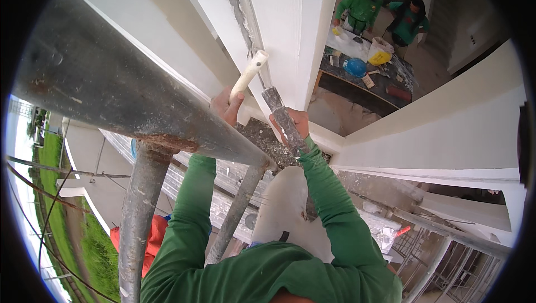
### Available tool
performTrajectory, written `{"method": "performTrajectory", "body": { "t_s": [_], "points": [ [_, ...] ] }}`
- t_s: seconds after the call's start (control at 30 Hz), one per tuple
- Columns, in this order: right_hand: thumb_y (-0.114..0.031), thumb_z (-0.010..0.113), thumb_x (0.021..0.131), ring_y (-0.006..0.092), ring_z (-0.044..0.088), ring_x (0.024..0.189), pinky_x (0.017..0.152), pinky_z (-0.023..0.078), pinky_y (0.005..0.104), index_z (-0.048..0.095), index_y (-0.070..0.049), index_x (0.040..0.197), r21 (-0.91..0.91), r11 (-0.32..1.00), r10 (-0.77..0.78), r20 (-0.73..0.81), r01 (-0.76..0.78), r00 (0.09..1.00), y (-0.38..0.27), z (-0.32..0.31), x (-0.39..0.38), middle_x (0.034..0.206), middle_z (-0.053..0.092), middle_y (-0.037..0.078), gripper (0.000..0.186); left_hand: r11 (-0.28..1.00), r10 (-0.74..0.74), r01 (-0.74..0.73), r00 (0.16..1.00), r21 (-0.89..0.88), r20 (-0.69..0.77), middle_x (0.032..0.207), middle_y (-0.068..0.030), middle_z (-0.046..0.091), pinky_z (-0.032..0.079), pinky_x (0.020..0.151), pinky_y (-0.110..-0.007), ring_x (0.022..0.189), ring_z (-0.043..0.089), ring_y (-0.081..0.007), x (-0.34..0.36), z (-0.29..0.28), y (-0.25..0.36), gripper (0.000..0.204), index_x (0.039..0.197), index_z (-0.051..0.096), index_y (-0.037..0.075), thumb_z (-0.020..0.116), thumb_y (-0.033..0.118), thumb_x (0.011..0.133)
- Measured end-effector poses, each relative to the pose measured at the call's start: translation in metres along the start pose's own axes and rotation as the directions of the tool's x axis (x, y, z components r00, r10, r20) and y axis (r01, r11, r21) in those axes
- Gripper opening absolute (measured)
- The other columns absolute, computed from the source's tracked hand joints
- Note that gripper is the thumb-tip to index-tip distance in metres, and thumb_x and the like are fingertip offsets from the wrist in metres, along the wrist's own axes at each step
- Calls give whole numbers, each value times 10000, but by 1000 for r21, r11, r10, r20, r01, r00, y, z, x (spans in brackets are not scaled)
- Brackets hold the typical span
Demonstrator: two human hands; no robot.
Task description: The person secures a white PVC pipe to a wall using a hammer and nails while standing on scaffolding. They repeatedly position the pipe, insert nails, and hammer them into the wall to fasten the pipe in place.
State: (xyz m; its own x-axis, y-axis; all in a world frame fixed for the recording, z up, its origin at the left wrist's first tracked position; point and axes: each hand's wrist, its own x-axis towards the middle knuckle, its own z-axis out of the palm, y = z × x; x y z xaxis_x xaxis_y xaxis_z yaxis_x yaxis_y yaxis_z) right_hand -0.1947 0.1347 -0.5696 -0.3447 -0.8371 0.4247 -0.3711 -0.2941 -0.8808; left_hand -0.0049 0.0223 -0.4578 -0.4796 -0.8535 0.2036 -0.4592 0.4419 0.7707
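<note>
My left hand (228, 106) is closed around a cream-coloured round handle (249, 75) with a hole near its far end; the rest of that tool is mostly hidden. Just to the right, my right hand (298, 122) grips a long, plaster-crusted grey tool (286, 124). Its narrower front end points up toward a rough grey groove (244, 15) in the white wall (285, 18). Whether its tip touches the groove I cannot tell. The cream handle's end lies over the groove's lower part. Both my forearms are in green sleeves.
A thick grey metal pipe (111, 79) with rusty joints and uprights crosses close on the left. Splattered planks (223, 191) lie below. Beyond the opening at right, several people in green stand around a dark table (399, 74) with a blue helmet (354, 68) and a bucket (380, 51).
</note>
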Motion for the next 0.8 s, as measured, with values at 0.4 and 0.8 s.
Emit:
{"method": "performTrajectory", "body": {
  "t_s": [0.4,0.8],
  "points": [
    [-239,779,775,333,507,468,470,396,399,529,-43,629,-262,958,83,-128,-114,988,-43,-9,21,517,483,137,350,1000,1,-1,1000,27,-23,634,-115,509,420,580,-380,601,499,-202,1,-2,-10,540,914,578,-4,500,523,1002],
    [-106,705,720,368,581,539,531,459,395,643,-8,809,-109,978,179,14,-176,984,-27,-6,-4,630,606,179,146,995,-73,74,997,68,-14,626,-134,497,410,570,-405,590,493,-221,-21,7,-10,525,886,554,-8,507,502,1002]
  ]
}}
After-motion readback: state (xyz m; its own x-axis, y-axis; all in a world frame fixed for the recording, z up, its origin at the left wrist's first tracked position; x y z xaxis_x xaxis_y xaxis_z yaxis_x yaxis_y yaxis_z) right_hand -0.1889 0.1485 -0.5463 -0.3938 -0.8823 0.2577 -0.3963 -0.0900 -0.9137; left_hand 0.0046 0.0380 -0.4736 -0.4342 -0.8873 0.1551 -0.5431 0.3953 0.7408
